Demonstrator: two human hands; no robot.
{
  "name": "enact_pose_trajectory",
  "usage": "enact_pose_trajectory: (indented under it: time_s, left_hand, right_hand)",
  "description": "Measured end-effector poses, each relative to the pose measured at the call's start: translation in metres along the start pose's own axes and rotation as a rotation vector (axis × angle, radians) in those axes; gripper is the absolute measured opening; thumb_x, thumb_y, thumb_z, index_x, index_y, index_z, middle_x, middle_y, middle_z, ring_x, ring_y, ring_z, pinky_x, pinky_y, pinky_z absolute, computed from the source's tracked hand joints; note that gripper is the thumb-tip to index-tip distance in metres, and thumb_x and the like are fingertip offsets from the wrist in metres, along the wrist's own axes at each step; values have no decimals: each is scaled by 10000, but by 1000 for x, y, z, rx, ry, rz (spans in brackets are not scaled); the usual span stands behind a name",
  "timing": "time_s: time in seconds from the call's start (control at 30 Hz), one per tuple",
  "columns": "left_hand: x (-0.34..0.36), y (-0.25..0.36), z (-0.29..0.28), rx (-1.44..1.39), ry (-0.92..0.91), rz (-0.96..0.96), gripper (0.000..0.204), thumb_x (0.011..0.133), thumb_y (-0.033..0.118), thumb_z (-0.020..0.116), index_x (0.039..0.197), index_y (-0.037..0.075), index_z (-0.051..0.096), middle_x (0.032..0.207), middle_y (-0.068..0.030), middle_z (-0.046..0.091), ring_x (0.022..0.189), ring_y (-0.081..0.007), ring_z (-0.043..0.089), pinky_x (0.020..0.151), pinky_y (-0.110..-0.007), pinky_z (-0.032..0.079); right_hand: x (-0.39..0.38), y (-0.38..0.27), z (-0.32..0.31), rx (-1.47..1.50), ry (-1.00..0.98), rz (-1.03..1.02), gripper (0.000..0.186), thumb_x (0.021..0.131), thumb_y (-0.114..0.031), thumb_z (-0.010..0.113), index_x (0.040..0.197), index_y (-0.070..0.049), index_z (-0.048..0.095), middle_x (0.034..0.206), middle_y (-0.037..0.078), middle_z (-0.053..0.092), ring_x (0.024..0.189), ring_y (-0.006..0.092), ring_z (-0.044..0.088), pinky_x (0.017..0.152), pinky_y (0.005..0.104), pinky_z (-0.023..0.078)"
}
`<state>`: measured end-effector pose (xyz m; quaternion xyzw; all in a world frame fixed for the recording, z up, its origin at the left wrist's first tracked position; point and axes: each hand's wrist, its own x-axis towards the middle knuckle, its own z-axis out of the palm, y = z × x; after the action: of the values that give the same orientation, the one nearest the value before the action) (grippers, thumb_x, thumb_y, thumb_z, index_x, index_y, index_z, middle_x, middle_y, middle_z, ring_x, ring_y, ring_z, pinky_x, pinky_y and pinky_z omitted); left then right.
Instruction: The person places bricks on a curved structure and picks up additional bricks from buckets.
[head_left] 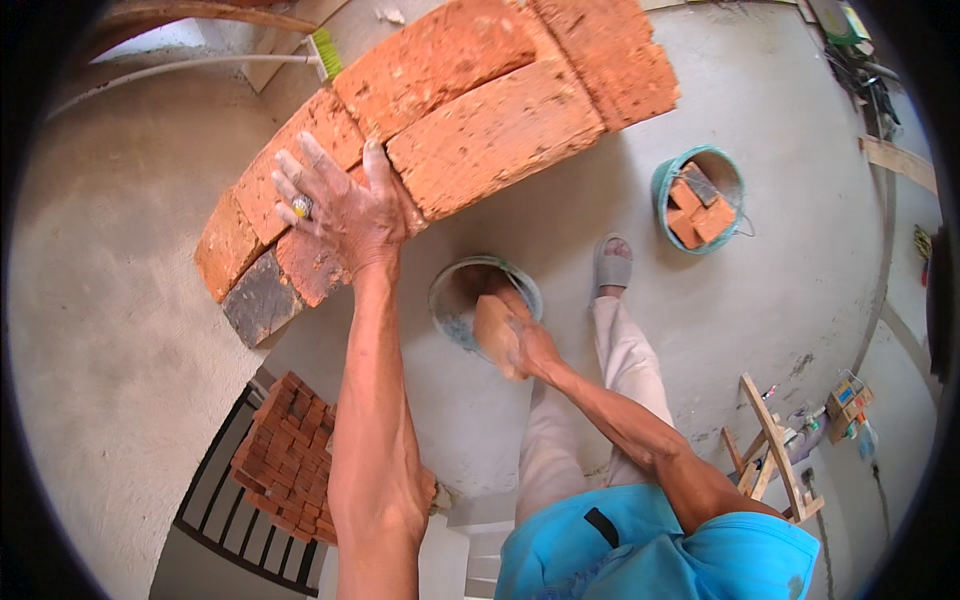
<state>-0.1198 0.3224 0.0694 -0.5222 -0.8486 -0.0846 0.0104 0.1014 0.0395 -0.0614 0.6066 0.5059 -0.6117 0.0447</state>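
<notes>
My left hand (342,205) lies spread on the top of a brick wall (495,130), fingers apart, a ring on one finger. The wall's top is laid with orange bricks side by side, and one dark grey brick (262,300) sits at its near left end. Lower down, my right hand (532,348) grips a single orange brick (496,330) over the rim of a teal bucket (438,300) on the floor. The brick hides part of that bucket, and its contents are hard to make out.
Another teal bucket (662,190) holds several brick pieces, right of my sandalled foot (612,265). A large brick stack (290,455) stands by a dark railing (215,535) at lower left. A wooden frame (770,450) is at right; a green-bristled broom (326,55) leans behind the wall.
</notes>
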Motion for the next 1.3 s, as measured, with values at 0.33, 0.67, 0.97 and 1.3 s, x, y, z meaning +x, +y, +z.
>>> enact_pose_trajectory:
  time_s: [0.33, 0.67, 0.97, 1.3]
  left_hand:
    - [1, 1, 1, 56, 33, -4, 844, 948, 542, 584, 1591, 81, 290, 1640, -228, 246, 1539, -392, 170, 1233, -584, 86]
    - [0, 4, -6, 74, 7, -19, 831, 954, 512, 590, 1601, 99, 273, 1663, -205, 205, 1544, -379, 166, 1236, -572, 91]
    - [1, 7, -11, 106, 14, -14, 849, 937, 529, 608, 1593, 95, 289, 1655, -200, 213, 1536, -392, 179, 1232, -581, 122]
    - [3, 7, -11, 41, 13, -8, 889, 886, 486, 686, 1585, 91, 303, 1650, -214, 216, 1525, -420, 186, 1220, -615, 132]
  right_hand:
    - [-141, -53, -234, 66, 23, -57, 773, 652, -130, 725, 1408, -52, 586, 1142, 229, 636, 1064, 383, 630, 943, 405, 504]
    - [-157, -134, -436, 257, 233, -185, 777, 583, -151, 636, 1347, -8, 631, 1187, 102, 668, 1107, 209, 623, 1028, 329, 475]
    - [-33, -216, -537, 75, 56, -434, 784, 558, -249, 605, 1280, 52, 653, 1181, 130, 697, 1122, 228, 630, 1035, 349, 471]
    - [94, -259, -562, 35, -134, -533, 822, 623, -477, 688, 1299, -8, 682, 1162, 125, 711, 1083, 236, 639, 1026, 371, 450]
